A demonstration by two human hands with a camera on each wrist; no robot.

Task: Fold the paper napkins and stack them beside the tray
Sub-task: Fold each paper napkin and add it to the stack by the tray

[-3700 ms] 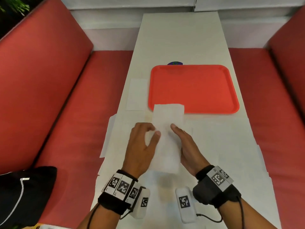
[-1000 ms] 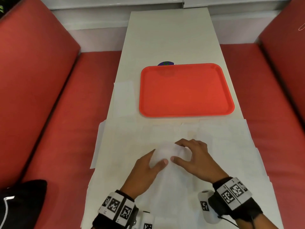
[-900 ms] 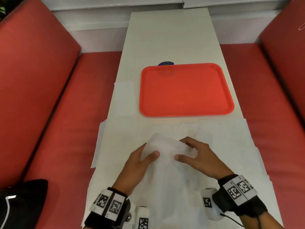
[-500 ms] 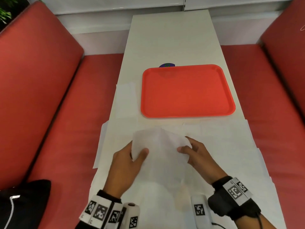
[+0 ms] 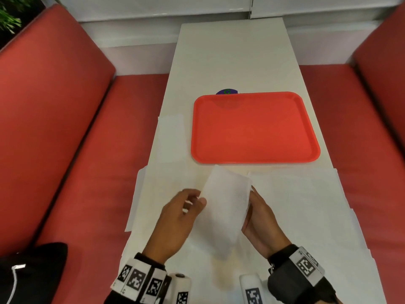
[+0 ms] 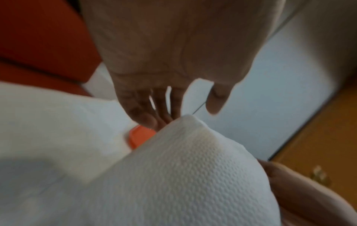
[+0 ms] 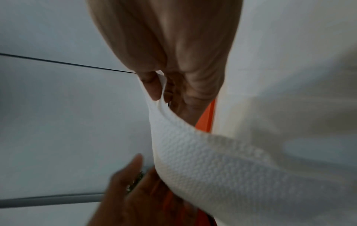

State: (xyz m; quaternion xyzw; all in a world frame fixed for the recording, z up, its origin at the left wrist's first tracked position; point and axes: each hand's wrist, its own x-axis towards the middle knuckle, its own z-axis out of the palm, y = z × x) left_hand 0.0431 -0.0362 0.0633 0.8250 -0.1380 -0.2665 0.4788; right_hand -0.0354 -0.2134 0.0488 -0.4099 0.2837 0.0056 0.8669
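Right hand fingers pinch the folded napkin, lifted over the table near the tray. Left hand fingers hang relaxed, spread at its edge; only the wrist view shows them empty.

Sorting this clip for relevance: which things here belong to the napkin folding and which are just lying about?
Job:
- napkin in hand, right hand pinching it, left hand alongside
- folded napkin beside tray
- unfolded napkins

Lying about:
- black bag
- purple sticker
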